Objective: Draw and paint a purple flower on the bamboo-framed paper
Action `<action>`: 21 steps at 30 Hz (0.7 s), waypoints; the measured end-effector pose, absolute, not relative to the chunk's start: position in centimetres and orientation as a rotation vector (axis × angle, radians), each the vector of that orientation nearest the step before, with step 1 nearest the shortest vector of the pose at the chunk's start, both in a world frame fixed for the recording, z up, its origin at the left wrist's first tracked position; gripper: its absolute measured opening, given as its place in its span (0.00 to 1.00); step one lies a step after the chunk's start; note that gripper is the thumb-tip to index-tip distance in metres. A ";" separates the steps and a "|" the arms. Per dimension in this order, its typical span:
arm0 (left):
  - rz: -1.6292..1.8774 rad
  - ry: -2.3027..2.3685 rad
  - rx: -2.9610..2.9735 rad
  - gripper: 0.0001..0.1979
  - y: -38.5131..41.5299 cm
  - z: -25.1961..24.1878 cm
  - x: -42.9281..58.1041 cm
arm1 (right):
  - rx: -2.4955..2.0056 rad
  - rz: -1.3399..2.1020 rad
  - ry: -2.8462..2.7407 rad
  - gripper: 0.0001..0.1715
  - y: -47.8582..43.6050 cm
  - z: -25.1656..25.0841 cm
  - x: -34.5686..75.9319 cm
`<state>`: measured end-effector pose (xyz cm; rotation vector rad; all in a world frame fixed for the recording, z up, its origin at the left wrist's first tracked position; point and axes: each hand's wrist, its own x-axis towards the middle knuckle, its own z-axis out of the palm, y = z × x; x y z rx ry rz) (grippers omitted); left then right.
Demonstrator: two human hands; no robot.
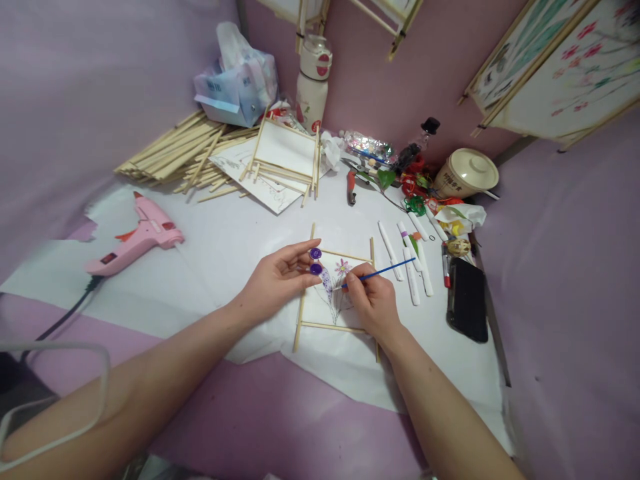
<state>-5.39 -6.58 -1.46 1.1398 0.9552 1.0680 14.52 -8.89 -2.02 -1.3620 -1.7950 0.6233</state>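
Observation:
My left hand (280, 275) is closed around two small pots of purple paint (315, 254), pinched at the left edge of the picture. Between the fingers of my right hand (373, 297) is a thin blue paintbrush (385, 269), its tip down on the paper beside a patch of purple dabs. The picture is a white sheet (313, 310) with outlined stems, a pink flower (343, 267) and a purple flower spike (327, 283). Thin wooden sticks frame it (299, 327), crossing at the corners. My right hand rests over the right part of the sheet and hides some of it.
A pink glue gun (143, 237) lies on the left. Behind are wooden sticks (170, 150), a stick frame (287, 147), a tissue pack (240, 83) and a bottle (313, 83). On the right lie white markers (411, 277), a phone (467, 300), pliers (351, 187) and a lidded cup (465, 175).

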 end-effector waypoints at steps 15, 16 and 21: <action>1.077 0.945 1.152 0.29 -6.5 -1.4 -5.3 | -1.345 0.635 -1.836 0.11 -9.0 -2.1 14.6; 1.078 0.942 1.150 0.29 -6.5 -1.4 -5.3 | -1.350 0.649 -1.834 0.11 -9.0 -2.1 14.6; 1.073 0.947 1.143 0.29 -6.6 -1.5 -5.4 | -1.350 0.641 -1.816 0.11 -9.0 -2.0 14.6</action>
